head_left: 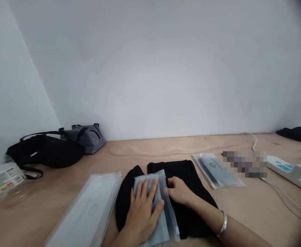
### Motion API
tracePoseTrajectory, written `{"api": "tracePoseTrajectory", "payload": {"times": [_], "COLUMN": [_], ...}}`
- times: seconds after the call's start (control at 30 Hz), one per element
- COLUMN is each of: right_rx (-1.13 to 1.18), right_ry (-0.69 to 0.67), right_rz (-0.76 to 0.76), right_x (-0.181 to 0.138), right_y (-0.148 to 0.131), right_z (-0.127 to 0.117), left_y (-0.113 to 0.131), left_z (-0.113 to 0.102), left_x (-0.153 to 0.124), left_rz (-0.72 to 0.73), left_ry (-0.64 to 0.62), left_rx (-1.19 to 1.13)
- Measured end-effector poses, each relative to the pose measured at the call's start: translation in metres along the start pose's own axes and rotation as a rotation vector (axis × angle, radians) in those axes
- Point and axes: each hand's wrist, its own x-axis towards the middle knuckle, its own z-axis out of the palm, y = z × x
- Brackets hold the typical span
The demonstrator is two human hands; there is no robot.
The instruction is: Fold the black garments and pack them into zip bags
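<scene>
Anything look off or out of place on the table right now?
Nothing spilled or torn. The black garment is bunched unevenly and sticks out on both sides of the frosted bag under the left hand.

Far left on the wooden table (243,206), a black shoulder bag (50,151) leaning against a striped tote (88,137), clear plastic container (1,180) at the edge; over right, a sealed packet (217,169), white power strip (289,171), dark cloth (297,134) beyond

head cam | faces forward-down over table (243,212) to wall (150,68) | close above left hand (140,214), right hand (179,190)
</scene>
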Motion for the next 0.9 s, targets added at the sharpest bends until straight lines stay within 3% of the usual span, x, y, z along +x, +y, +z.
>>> {"api": "tracePoseTrajectory", "payload": {"times": [0.17, 0.37, 0.6, 0.73, 0.9], "right_rx": [-0.016, -0.139, -0.441, -0.731, -0.788], "right_ry": [0.193, 0.386, 0.499, 0.378, 0.253], "right_rz": [0.024, 0.085, 0.079, 0.159, 0.246], "right_x": [-0.003, 0.023, 0.023, 0.004, -0.003], "right_y": [0.018, 0.044, 0.036, 0.025, 0.029], "right_z": [-0.036, -0.090, -0.085, -0.080, -0.082], "left_y": [0.003, 0.003, -0.009, -0.017, -0.034], "left_z": [0.001, 0.000, -0.009, -0.021, -0.053], "left_x": [0.000, 0.003, 0.004, 0.004, 0.002], "left_rz": [-0.091, -0.167, -0.190, -0.203, -0.283], "left_ry": [-0.046, -0.022, 0.224, 0.256, 0.209], "left_rx": [-0.006, -0.012, -0.088, -0.262, -0.685]}}
